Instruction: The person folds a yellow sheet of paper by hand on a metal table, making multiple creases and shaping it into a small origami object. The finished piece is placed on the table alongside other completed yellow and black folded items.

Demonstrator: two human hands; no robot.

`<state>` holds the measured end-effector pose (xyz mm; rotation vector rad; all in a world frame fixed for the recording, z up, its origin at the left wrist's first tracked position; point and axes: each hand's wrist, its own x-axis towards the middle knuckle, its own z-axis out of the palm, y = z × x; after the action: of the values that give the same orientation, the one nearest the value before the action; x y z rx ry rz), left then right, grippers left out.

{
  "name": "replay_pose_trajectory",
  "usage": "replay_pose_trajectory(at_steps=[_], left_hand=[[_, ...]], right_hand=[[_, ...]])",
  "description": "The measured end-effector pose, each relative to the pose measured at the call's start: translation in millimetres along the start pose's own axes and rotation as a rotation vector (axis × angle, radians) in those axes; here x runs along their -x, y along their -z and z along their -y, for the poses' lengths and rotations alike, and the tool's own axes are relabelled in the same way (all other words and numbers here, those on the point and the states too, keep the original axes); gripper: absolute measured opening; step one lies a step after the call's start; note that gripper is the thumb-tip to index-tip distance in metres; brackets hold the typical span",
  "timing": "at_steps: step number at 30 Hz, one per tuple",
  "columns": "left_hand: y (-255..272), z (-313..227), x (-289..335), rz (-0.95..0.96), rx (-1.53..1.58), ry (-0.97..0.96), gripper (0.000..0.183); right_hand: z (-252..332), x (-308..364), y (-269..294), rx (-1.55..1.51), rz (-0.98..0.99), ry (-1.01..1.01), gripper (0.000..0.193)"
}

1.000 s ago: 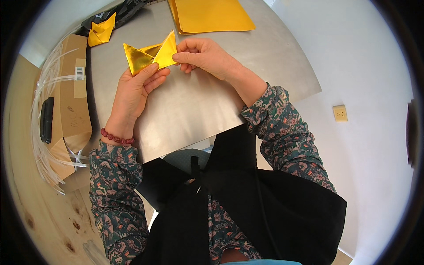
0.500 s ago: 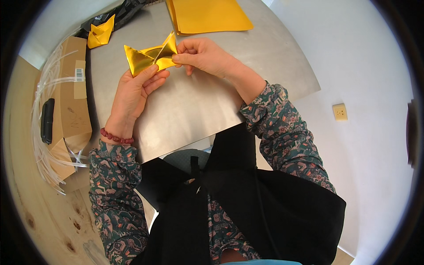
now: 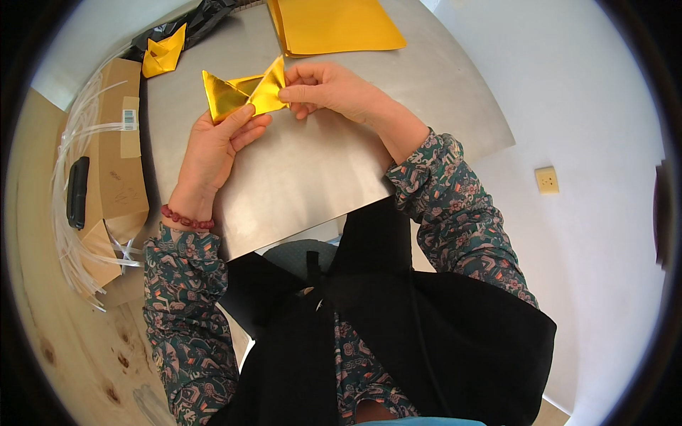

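Between my two hands is a folded piece of shiny gold paper (image 3: 266,92), boat-shaped with a pointed peak at each end. My left hand (image 3: 217,145) grips its lower left part, thumb on the near face and fingers curled beneath. My right hand (image 3: 323,91) pinches its right end between thumb and fingers. The paper is held up over the metal table (image 3: 305,170). Farther off, at the table's far left corner, lies another folded gold paper piece (image 3: 163,53) of similar pointed form.
A stack of flat gold sheets (image 3: 341,27) lies at the table's far edge. Black plastic (image 3: 206,21) bunches at the far left. Left of the table stand a cardboard box (image 3: 117,170), white plastic straps (image 3: 67,184) and a black object (image 3: 77,192). A wall outlet (image 3: 547,180) is at right.
The right peak of the gold paper has tilted and its right flap now covers more of the opening. Both hands keep their hold and have hardly moved.
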<state>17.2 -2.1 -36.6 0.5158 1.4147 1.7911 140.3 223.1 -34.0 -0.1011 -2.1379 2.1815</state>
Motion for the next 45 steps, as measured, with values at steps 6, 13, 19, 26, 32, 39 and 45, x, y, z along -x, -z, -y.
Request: replay_pose_trajectory(at_steps=[6, 13, 19, 26, 32, 39, 45], left_hand=[[0, 2, 4, 0.035, -0.064, 0.008, 0.029], [-1, -8, 6, 0.019, -0.148, 0.058, 0.031], [-5, -14, 11, 0.056, -0.108, 0.057, 0.035], [-1, -16, 10, 0.066, -0.069, 0.086, 0.048], [4, -15, 9, 0.116, -0.046, 0.085, 0.059], [4, -11, 10, 0.065, -0.032, 0.033, 0.056], [-1, -12, 13, 0.034, -0.055, 0.001, 0.052]], right_hand=[[-9, -7, 1, -0.053, -0.041, 0.058, 0.021], [-7, -5, -6, 0.490, -0.309, 0.286, 0.017], [-3, -5, -11, 0.962, -0.250, 0.910, 0.030], [-9, -5, -15, 1.006, -0.275, 0.889, 0.025], [-11, -6, -20, 0.855, -0.275, 0.808, 0.023], [-12, -6, -24, 0.684, -0.359, 0.671, 0.018], [-15, -7, -24, 0.718, -0.426, 0.614, 0.017]])
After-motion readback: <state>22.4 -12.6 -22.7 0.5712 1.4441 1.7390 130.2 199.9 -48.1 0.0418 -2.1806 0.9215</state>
